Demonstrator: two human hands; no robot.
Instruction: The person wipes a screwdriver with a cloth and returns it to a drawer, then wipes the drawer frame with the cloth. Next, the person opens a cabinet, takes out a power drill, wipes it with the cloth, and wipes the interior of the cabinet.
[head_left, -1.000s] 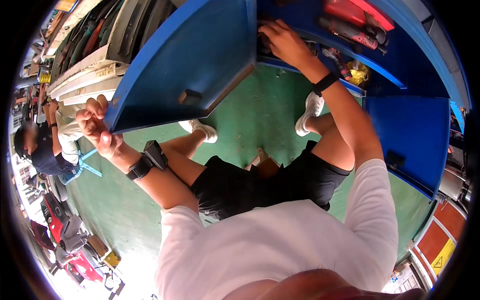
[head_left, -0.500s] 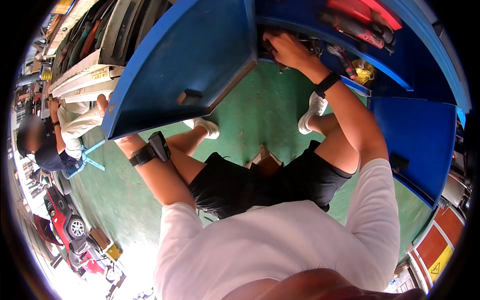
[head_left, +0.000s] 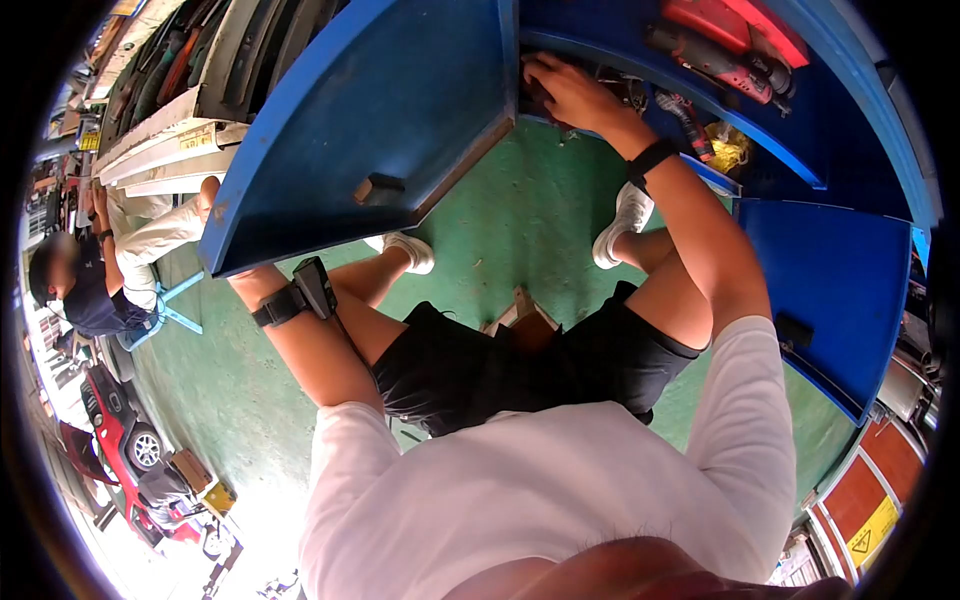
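My left hand is mostly hidden behind the open blue cabinet door. Only some fingers show, curled at the door's outer edge, and a black strapped device sits on that wrist. Inside the blue cabinet, my right hand reaches onto the lower shelf, close to the door's hinge side. Its fingers are bent down around something dark that I cannot make out. To the right of this hand lie a red-and-black power tool and a yellow bundle.
A larger red power tool lies on the upper shelf. The second blue door hangs open at right. At left, another person sits on a blue stool beside a white rack. Green floor spreads below.
The whole view has shifted slightly. My right hand stays at the same spot on the lower shelf with its fingers a little differently bent. My left hand remains at the door's edge.
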